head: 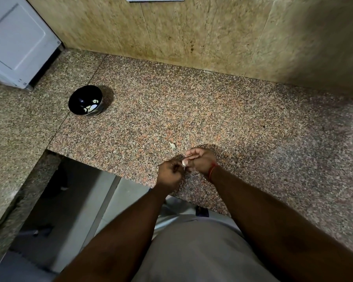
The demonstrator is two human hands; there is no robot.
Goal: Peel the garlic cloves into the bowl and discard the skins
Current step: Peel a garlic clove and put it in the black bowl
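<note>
**Peeling at the counter's near edge**

Speckled pink-brown granite counter [212, 110]; small black bowl [85, 100] far left, holding peeled cloves. Both hands, left [170, 173] and right [200, 161], pinch a pale garlic clove [185, 162]. Skins could drop over the edge.

The speckled surface [192, 110] lies open across the middle and right of the frame. Obstacles sit at the edges: a black bowl [85, 100] at centre left, a white appliance [18, 41] in the upper left corner, and the tiled wall [192, 33] along the top. A small garlic skin [172, 145] lies just above both hands.
</note>
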